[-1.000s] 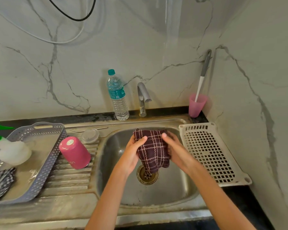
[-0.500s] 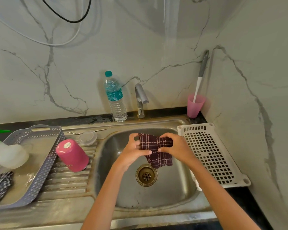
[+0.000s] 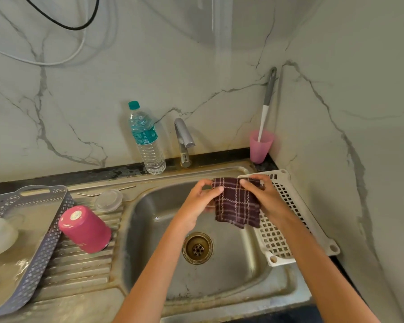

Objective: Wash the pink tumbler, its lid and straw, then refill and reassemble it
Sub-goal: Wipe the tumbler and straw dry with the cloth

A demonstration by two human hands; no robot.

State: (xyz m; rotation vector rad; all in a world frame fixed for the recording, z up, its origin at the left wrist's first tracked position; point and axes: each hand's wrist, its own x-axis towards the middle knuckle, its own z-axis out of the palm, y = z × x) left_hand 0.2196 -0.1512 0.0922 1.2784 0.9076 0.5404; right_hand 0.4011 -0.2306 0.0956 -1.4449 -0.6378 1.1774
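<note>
Pinching plaid cloth (image 3: 238,206) in left hand (image 3: 196,202) and right hand (image 3: 267,198) grip, pink tumbler (image 3: 84,229) well left

pink tumbler (image 3: 85,229), maroon white-checked cloth (image 3: 238,206), grey basket (image 3: 49,241), white rack (image 3: 289,206).

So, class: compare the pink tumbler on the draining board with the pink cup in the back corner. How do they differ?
The pink tumbler stands upside down, base up; the pink cup stands upright, mouth up. The tumbler is a deep, opaque pink; the cup is paler and see-through. The cup holds a long-handled brush; the tumbler does not. Both are pink and round.
</note>
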